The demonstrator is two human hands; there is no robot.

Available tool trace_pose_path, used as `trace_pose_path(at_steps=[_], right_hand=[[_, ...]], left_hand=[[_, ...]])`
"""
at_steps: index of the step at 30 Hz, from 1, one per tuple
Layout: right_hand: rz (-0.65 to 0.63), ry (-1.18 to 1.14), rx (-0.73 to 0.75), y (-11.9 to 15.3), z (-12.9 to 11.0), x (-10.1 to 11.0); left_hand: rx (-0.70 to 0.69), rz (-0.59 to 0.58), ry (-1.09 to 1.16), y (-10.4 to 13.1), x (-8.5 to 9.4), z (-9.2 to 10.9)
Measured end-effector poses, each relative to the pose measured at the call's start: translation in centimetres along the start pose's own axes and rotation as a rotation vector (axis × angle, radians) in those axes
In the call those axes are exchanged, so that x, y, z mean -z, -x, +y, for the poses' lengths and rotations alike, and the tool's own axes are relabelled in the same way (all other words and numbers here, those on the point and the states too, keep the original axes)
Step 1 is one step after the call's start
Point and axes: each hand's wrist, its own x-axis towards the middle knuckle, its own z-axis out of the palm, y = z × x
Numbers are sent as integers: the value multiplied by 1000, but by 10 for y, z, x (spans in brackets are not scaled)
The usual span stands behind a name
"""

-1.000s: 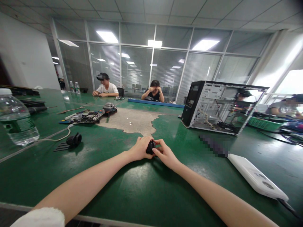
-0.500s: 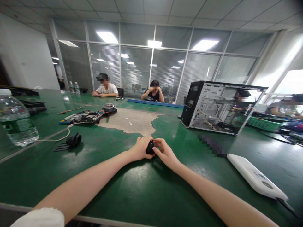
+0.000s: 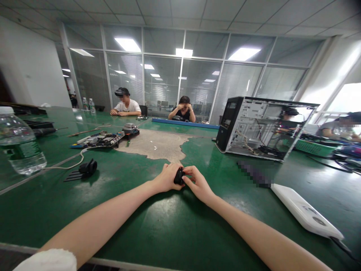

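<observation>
The worktop (image 3: 158, 233) is green and glossy, throwing back pale patches of light; past the hands its coating gives way to a ragged-edged, bare beige patch (image 3: 160, 143) with a few small white scraps on it. Near that patch's close edge, the left hand (image 3: 168, 178) is curled around a small black object (image 3: 178, 176), while the right hand (image 3: 196, 183) pinches at the object's right side with thumb and fingers. What the object is cannot be made out.

To the left, a circuit board (image 3: 98, 139) lies by the bare patch, with a black clip-like part (image 3: 86, 170) nearer the person and a clear water bottle (image 3: 21, 145) standing at the far left. To the right, an open computer case (image 3: 259, 128) stands upright, its metal interior and loose cables showing. Closer in lies a white device (image 3: 306, 211) with a black cable at its near end; behind the case is a green basket (image 3: 317, 148).

Across the worktop sit two people, one in a white top and one in black, a long blue bar (image 3: 184, 123) before the latter. Behind them runs a glass partition (image 3: 163, 81) with blinds, reflecting ceiling lights under a panelled ceiling (image 3: 169, 13).
</observation>
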Motion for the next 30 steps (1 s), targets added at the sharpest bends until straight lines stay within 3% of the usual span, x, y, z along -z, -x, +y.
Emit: trace_pose_path(at_steps=[10,17,26,30], right_hand=[[-98,-71,-91,-1,3,-2],[-1,32,29,1,0,-1],[-55,-42,-71,0,5,-2],[-45,-10,-39,0,3,-1]], left_hand=[[-14,-7,-2,0,0,-1],[-18,-1,-2,0,0,-2],[-4,-12,-4,-1,1,1],[7,-20,1,0,1,0]])
